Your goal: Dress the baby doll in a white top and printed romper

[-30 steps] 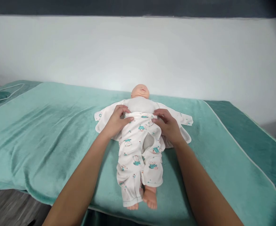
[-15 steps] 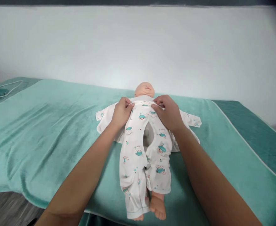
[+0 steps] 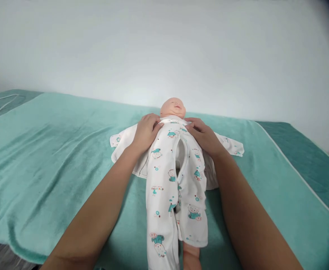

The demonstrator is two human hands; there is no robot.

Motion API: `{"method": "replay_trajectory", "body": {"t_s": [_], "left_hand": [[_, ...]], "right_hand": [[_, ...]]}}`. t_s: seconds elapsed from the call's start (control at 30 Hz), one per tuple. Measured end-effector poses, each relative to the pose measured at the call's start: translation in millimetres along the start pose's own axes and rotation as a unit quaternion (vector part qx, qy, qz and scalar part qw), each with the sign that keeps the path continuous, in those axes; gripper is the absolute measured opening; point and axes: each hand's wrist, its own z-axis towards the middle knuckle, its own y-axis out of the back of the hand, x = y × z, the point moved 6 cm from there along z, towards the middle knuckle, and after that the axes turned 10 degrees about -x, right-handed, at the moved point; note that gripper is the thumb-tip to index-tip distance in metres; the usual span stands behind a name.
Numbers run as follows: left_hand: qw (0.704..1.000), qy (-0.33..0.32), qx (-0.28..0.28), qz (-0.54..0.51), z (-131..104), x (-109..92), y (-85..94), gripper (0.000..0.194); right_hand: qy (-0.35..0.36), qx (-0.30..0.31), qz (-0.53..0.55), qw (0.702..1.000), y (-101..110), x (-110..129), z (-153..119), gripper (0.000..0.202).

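A baby doll (image 3: 172, 107) lies on its back, head toward the wall. White split-crotch baby trousers (image 3: 161, 168) with teal and red cartoon prints cover its legs and reach up over its chest. Under the doll, a white baby jacket (image 3: 127, 144) is spread with both sleeves out. My left hand (image 3: 148, 131) rests at the trousers' upper left edge, fingers stretched out, thumb on the cloth. At the opposite upper edge lies my right hand (image 3: 202, 135), fingers extended and thumb apart. One bare leg (image 3: 191, 257) shows below the shorter trouser leg; the other foot is out of view.
A light teal plush blanket (image 3: 54, 150) with creases on its left side covers the table. Darker teal cloth (image 3: 299, 150) shows at the right. Behind stands a white wall (image 3: 164, 48). A thin white loop (image 3: 4, 103) lies at the far left.
The trousers' top edge has moved up toward the doll's neck. My fingers have gone from pinching the waistband to lying flatter at its sides. The view has shifted slightly, and the feet have dropped lower.
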Motion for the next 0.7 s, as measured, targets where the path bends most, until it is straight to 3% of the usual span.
{"method": "replay_trajectory", "body": {"t_s": [0.07, 0.13, 0.3, 0.43, 0.57, 0.7], "left_hand": [[0.998, 0.031, 0.055, -0.017, 4.5, 1.4, -3.5, 0.015], [0.994, 0.058, 0.085, -0.023, 8.3, 3.6, -6.0, 0.016], [0.993, 0.110, 0.027, -0.017, 18.3, 15.0, -7.0, 0.015], [0.989, 0.151, -0.004, 0.005, 26.7, 28.4, -14.1, 0.015], [0.986, 0.168, -0.008, -0.006, 29.8, 37.3, -22.8, 0.006], [0.992, 0.115, 0.004, -0.054, 24.0, 32.3, -25.3, 0.028]], "right_hand": [[-0.011, 0.052, 0.033, 0.998, -0.5, -2.2, -2.6, 0.029], [-0.022, 0.058, 0.047, 0.997, -0.7, -3.2, -1.8, 0.028], [-0.049, -0.053, -0.079, 0.994, -0.2, -8.4, 15.2, 0.024], [-0.046, -0.067, -0.161, 0.984, -5.2, -13.9, 32.5, 0.025], [-0.039, -0.074, -0.157, 0.984, -6.5, -21.8, 37.1, 0.023], [-0.031, -0.096, -0.083, 0.991, -5.4, -24.2, 28.7, 0.013]]}}
